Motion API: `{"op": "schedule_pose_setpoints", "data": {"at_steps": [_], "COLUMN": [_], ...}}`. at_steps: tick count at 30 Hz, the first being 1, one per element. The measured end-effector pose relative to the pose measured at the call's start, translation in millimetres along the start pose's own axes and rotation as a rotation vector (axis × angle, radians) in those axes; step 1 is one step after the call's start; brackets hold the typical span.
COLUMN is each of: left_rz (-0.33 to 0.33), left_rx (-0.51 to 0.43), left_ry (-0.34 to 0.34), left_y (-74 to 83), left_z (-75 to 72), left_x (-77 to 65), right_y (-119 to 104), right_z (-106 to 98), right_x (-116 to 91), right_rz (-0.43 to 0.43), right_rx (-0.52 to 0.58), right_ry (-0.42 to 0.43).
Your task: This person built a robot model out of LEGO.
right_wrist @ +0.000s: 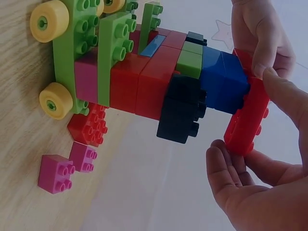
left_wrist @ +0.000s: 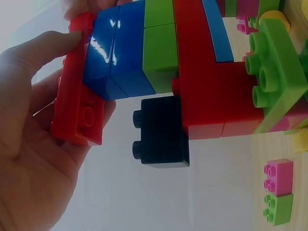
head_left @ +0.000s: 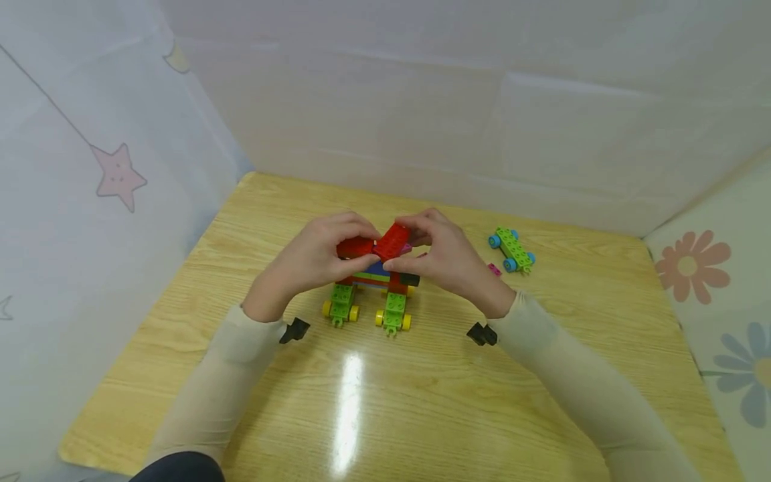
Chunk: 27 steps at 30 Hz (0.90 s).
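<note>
A tall figure of toy building bricks stands on green wheeled bases [head_left: 394,309] with yellow wheels. Near its top are stacked blue bricks [right_wrist: 221,77], with a light green layer [left_wrist: 160,45] and red bricks [right_wrist: 154,91] below. My left hand [head_left: 319,251] grips a red brick [left_wrist: 72,101] at the top left, thumb on one side and fingers behind. On the right, my right hand [head_left: 442,254] pinches another red brick [right_wrist: 248,118] between thumb and fingers; in the head view it looks tilted. Black bricks [right_wrist: 179,108] jut from the figure's sides below the hands.
On the table [head_left: 421,402], a green base with blue wheels [head_left: 512,249] lies at the right, near a small pink brick [head_left: 494,269]. Loose pink bricks [right_wrist: 55,173], a red brick [right_wrist: 86,127] and a green brick [left_wrist: 279,209] lie around the figure. A pale curtain [head_left: 421,120] hangs behind.
</note>
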<state>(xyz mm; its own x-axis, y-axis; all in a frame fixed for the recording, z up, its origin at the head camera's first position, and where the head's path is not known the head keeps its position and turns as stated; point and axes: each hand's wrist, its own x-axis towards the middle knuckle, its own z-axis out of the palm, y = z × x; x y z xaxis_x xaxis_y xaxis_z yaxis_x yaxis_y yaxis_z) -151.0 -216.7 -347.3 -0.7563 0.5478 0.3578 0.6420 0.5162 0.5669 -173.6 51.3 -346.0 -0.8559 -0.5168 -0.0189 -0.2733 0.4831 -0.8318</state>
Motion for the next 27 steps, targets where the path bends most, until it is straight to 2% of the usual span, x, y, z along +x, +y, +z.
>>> {"op": "schedule_pose_setpoints", "data": {"at_steps": [17, 27], "left_rz": [-0.001, -0.026], "left_rx": [0.025, 0.007], "left_ry": [-0.024, -0.018], "left_y": [-0.2, -3.6], "left_z": [0.3, -2.8], "left_x": [1.0, -2.6], "right_y": [5, 9], "right_z": [-12, -14], "right_x": [-3, -8], "right_rz": [0.016, 0.074], "right_rx": [0.034, 0.164], "right_ry": [-0.002, 0.022]}}
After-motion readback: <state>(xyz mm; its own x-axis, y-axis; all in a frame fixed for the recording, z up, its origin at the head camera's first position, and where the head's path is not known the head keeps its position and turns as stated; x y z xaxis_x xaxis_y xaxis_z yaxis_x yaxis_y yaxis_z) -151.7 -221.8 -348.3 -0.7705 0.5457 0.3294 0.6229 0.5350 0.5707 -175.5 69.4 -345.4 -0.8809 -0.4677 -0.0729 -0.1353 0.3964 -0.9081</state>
